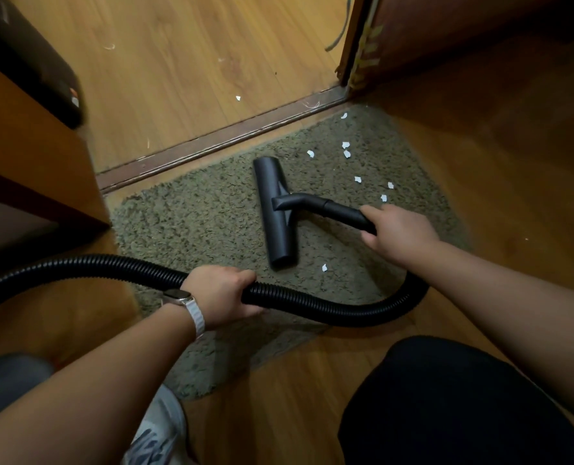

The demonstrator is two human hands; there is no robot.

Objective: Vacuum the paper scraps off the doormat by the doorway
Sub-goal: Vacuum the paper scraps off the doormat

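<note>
A shaggy olive doormat (195, 216) lies on the wooden floor in front of the door threshold. Several white paper scraps (357, 179) lie on its right half, and one scrap (324, 267) sits near the nozzle's near end. The black vacuum floor nozzle (273, 209) rests flat on the mat's middle. My right hand (398, 231) grips the nozzle's rigid tube just right of the head. My left hand (223, 295), a watch on its wrist, grips the black ribbed hose (329, 305), which loops round the mat's near edge towards the tube.
A dark threshold strip (211, 142) runs diagonally behind the mat, with a few scraps (238, 98) on the floor beyond it. A wooden cabinet (27, 146) stands at the left, a door edge (362, 55) at the top right. My dark-clothed knee (446, 407) is at the bottom right.
</note>
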